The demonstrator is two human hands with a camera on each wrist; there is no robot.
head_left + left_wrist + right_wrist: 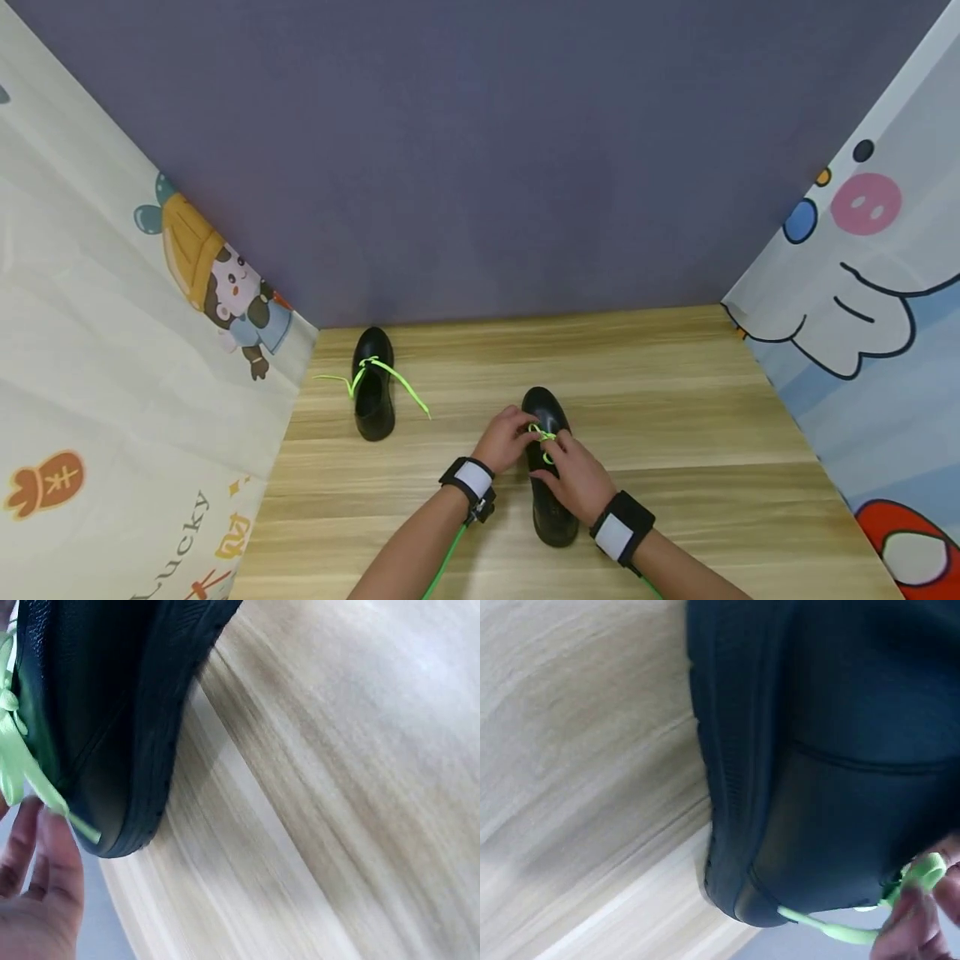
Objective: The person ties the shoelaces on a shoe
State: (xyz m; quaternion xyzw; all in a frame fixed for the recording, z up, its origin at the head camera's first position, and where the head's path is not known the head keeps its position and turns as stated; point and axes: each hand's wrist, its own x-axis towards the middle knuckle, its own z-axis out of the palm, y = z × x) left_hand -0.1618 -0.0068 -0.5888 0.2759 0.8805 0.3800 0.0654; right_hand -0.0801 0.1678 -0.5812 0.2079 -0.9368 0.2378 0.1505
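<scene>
A black shoe [555,525] stands upright on the wooden floor, toe pointing away from me. Across its front runs a neon-green shoelace [545,435], tied in a bow with loops on both sides. My left hand [504,442] pinches the lace on the left between thumb and fingers, and in the left wrist view a loose lace end [84,827] sticks out past the fingertips. On the other side, my right hand [581,483] pinches a loop of the lace [928,871] over the shoe. The hands partly cover the bow.
A second black shoe [375,421] stands farther off to the left, its green lace [405,385] spread out to both sides. A dark grey wall [480,167] rises behind the wood-grain surface [675,392]. Printed white curtains [90,292] flank both sides. Green cables [450,554] trail from the wrist straps.
</scene>
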